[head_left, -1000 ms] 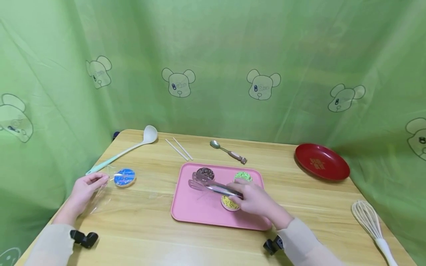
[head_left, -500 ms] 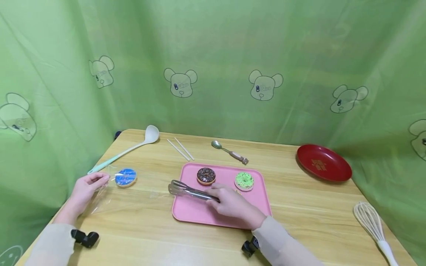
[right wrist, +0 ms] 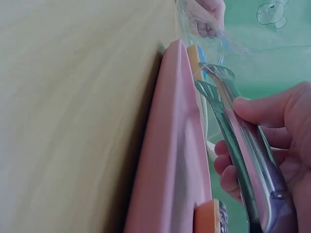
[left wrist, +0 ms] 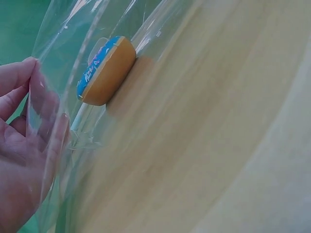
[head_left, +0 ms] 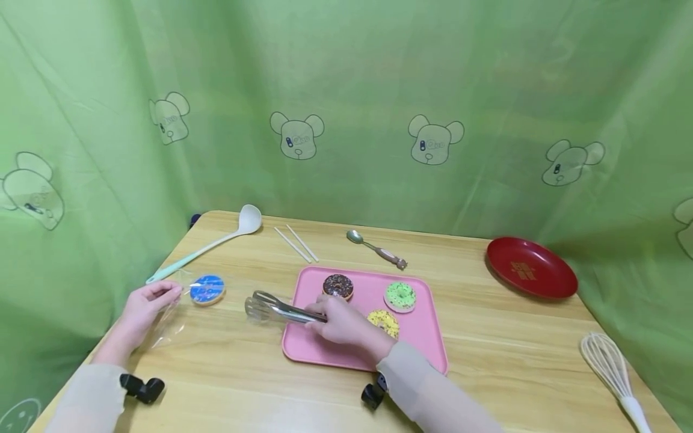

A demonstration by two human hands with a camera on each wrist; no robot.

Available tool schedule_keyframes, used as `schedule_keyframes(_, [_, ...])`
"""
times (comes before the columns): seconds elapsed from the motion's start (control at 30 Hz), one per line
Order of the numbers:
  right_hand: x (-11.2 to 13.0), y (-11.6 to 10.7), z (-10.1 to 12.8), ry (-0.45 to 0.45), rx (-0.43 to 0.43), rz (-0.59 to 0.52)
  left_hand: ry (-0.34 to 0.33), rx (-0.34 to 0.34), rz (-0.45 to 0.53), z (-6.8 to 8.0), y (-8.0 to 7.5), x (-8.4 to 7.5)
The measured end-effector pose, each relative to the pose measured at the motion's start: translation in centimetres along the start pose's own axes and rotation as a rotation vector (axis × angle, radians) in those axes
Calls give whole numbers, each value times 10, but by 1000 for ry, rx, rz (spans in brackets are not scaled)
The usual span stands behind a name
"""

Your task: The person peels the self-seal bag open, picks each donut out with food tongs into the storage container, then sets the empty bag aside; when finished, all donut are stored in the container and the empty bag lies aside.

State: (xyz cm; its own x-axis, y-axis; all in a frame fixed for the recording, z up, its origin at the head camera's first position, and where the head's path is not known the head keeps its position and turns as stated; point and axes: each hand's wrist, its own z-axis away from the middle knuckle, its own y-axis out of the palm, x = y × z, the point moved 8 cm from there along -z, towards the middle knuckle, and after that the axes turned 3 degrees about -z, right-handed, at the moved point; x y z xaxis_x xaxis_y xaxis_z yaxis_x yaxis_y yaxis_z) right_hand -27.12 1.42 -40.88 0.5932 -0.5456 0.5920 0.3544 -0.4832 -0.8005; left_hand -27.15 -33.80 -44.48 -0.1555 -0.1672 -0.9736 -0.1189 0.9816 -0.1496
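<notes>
My left hand [head_left: 142,310] pinches the edge of a clear plastic bag [left wrist: 51,99] between thumb and fingertips. Through the film shows a blue-iced donut [head_left: 207,290], whose brown side [left wrist: 114,75] faces the left wrist camera. With my right hand [head_left: 346,325] I grip metal tongs [head_left: 287,310] by the handles. Their slotted ends stand slightly apart with nothing between them, past the left rim of the pink tray [head_left: 311,349] and pointing towards the blue donut. A chocolate donut [head_left: 338,285], a green donut [head_left: 400,296] and a yellow donut [head_left: 384,323] lie on that tray.
Behind the bag lies a ladle [head_left: 216,242]. Two white sticks [head_left: 296,243] and a spoon [head_left: 376,249] lie beyond the tray. To the right are a red plate [head_left: 557,279] and a whisk [head_left: 612,373]. A green curtain [head_left: 368,72] surrounds the table [head_left: 233,385].
My right hand has carried the empty tongs left across the tray, past its left rim, uncovering the yellow donut. My left hand keeps its pinch on the bag in the same place.
</notes>
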Motion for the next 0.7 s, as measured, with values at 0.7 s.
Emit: schedule_keyframes(0.7, [3,14,-39,74,-50,-144,13,0,71,2,3,-4])
